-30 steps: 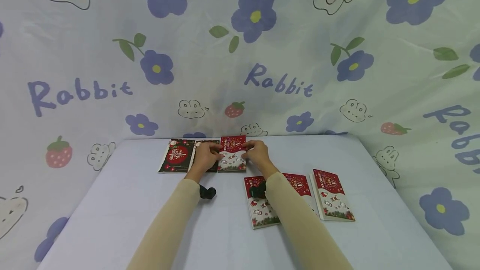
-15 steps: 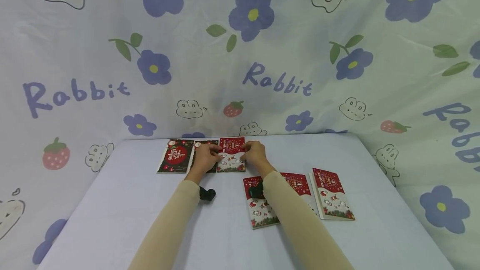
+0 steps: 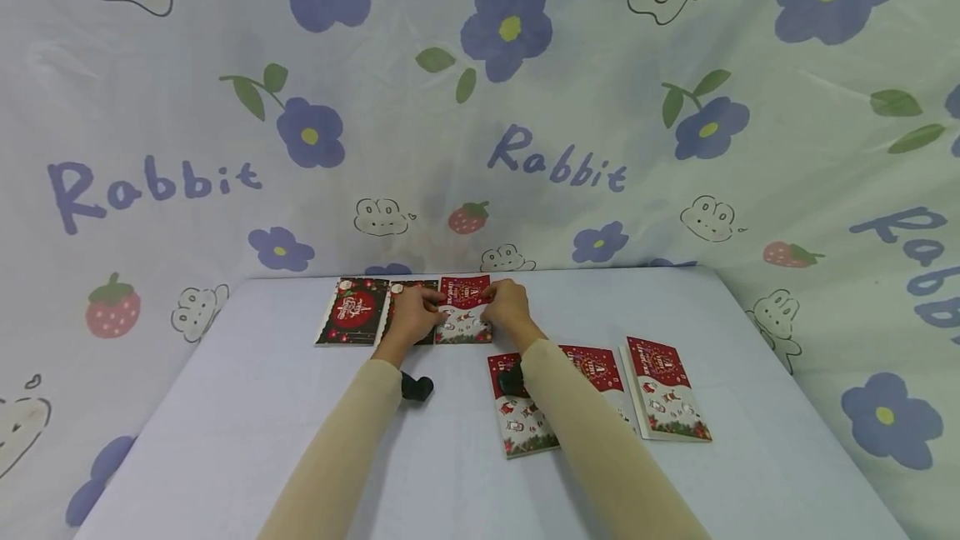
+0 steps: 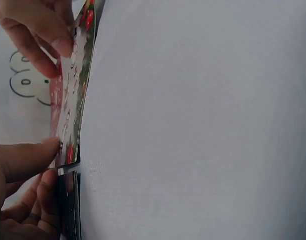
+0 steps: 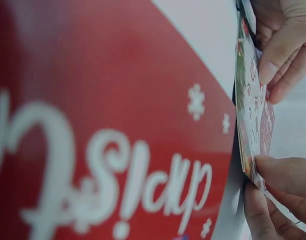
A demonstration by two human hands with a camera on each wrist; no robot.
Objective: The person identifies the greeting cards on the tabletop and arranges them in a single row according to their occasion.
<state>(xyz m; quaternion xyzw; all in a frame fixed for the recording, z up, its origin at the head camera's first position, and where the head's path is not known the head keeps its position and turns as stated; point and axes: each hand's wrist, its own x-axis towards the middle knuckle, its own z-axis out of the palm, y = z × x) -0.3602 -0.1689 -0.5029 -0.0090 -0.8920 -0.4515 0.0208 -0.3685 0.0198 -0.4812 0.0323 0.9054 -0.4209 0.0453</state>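
Note:
A red-and-white Christmas card (image 3: 462, 325) lies at the back of the table, at the right end of a row. My left hand (image 3: 411, 319) pinches its left edge and my right hand (image 3: 512, 311) pinches its right edge. In the left wrist view, the left thumb (image 4: 40, 154) lies on the card's face, the fingers bent at its edge close to a dark card. The right thumb (image 5: 280, 172) presses the card near its corner in the right wrist view. A dark Christmas card (image 3: 384, 332), partly hidden by my left hand, sits just left of the red-and-white one.
Another dark card (image 3: 352, 313) with a red circle ends the row at left. Three more red-and-white cards lie nearer: a left card (image 3: 525, 430), a middle card (image 3: 596, 367) partly under my right sleeve, and a right card (image 3: 667, 390). A printed cloth (image 3: 480, 148) hangs behind the table.
The card between my hands has settled slightly toward me, its top edge now level with the row. Both hands stay at its edges, the right one shifting slightly left.

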